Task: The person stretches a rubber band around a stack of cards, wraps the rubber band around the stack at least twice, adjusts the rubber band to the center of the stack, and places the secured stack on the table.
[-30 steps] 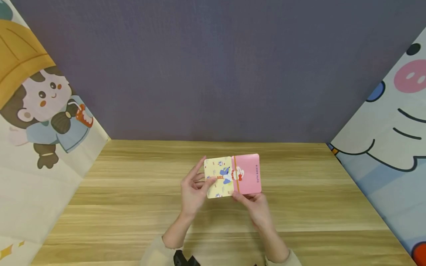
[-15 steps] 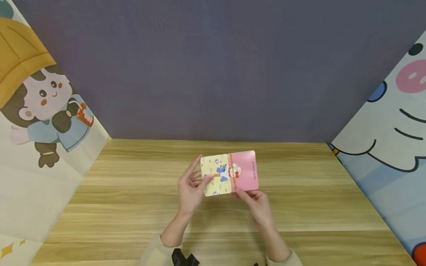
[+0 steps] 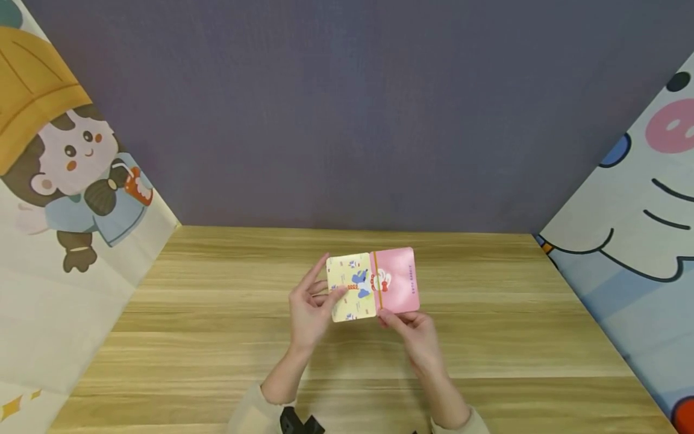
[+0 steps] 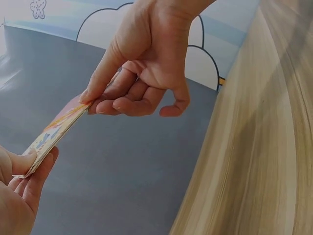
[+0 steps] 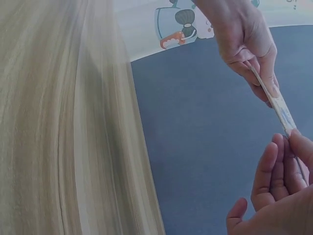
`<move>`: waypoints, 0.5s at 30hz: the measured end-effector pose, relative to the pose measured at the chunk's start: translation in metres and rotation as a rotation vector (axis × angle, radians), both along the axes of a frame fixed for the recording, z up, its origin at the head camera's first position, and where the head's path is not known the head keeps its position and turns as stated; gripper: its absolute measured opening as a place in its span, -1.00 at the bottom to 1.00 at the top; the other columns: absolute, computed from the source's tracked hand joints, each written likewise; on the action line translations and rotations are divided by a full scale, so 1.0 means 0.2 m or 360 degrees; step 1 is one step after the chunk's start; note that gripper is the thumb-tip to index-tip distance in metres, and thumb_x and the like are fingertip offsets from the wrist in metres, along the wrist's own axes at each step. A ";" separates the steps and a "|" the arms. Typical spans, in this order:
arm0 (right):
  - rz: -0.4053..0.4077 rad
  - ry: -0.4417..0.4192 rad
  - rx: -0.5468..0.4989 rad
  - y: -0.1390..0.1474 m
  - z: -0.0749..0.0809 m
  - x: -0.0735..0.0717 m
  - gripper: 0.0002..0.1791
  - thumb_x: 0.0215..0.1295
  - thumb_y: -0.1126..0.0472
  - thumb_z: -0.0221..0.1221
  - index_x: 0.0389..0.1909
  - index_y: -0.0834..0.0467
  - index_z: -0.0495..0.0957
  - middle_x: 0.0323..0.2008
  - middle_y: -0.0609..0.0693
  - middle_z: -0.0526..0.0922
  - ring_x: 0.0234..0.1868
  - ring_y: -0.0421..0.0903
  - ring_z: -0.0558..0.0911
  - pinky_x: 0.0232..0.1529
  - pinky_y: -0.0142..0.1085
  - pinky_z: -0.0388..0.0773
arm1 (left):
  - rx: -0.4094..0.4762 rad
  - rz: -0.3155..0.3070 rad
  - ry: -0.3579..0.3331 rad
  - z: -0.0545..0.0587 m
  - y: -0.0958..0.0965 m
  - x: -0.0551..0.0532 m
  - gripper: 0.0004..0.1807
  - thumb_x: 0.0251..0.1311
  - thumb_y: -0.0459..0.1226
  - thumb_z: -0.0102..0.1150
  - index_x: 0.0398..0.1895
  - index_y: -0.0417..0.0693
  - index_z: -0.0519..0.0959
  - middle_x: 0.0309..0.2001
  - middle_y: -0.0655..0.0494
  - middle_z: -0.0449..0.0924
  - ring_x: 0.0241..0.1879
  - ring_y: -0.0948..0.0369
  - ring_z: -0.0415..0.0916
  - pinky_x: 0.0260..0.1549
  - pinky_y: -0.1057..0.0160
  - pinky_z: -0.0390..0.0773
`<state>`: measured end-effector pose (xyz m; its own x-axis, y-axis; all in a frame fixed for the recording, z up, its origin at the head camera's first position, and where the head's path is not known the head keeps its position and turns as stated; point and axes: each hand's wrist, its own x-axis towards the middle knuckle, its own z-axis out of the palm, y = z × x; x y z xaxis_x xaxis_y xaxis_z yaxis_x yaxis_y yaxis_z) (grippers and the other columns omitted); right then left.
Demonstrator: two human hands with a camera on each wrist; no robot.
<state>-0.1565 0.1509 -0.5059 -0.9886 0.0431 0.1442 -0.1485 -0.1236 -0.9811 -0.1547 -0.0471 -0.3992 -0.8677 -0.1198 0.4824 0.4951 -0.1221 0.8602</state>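
A small notebook point(image 3: 400, 283), yellow on its left half and pink on its right, is held up over the table between both hands. An orange band point(image 3: 378, 280) crosses it near the colour join, and cartoon animals are printed on it. My left hand point(image 3: 311, 313) pinches the yellow end, thumb on the cover and fingers behind. My right hand point(image 3: 420, 337) pinches the lower edge near the band. In the left wrist view the notebook point(image 4: 58, 129) appears thin and almost edge-on. The right wrist view shows its narrow edge point(image 5: 283, 115) too. Its underside is hidden.
A wood-grain table point(image 3: 217, 313) lies under the hands. A dark grey panel point(image 3: 347, 120) stands at its far edge. Cartoon-printed panels rise on the left point(image 3: 32, 289) and right point(image 3: 640, 241).
Both hands and the notebook have shifted slightly left since one second ago. In the last half second the right hand has slid a little left along the lower edge.
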 end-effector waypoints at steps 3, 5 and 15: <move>0.0026 0.0002 0.0007 -0.03 0.06 0.03 -0.84 0.06 0.27 0.23 -0.34 0.26 0.60 -0.45 0.10 0.66 -0.40 -0.01 0.63 -0.17 -0.26 0.56 | 0.0007 -0.0010 -0.0017 0.00 0.01 0.00 -0.36 -0.13 -0.55 0.24 0.15 -0.26 0.34 -0.38 -0.32 0.57 -0.55 0.02 0.59 -0.62 0.22 0.63; 0.0041 -0.0009 0.0015 -0.07 0.15 0.07 -0.77 0.03 0.20 0.26 -0.34 0.29 0.59 -0.45 0.09 0.66 -0.41 -0.03 0.64 -0.21 -0.28 0.58 | 0.0005 -0.0033 -0.0022 0.00 0.02 0.01 -0.36 -0.12 -0.54 0.24 0.15 -0.28 0.33 -0.38 -0.32 0.57 -0.54 0.03 0.59 -0.60 0.23 0.63; 0.0075 -0.0042 -0.0079 -0.13 0.34 0.13 -0.92 0.06 0.29 0.22 -0.42 0.23 0.60 -0.50 0.03 0.65 -0.45 -0.13 0.61 -0.20 -0.33 0.54 | -0.0003 -0.0057 -0.0005 0.06 0.02 0.04 -0.37 -0.13 -0.63 0.19 0.13 -0.43 0.29 -0.38 -0.40 0.54 -0.55 -0.02 0.58 -0.61 0.20 0.63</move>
<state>-0.1299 0.1244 -0.4386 -0.9932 0.0031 0.1167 -0.1154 -0.1784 -0.9772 -0.1462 -0.0422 -0.3868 -0.8730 -0.0879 0.4798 0.4877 -0.1381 0.8620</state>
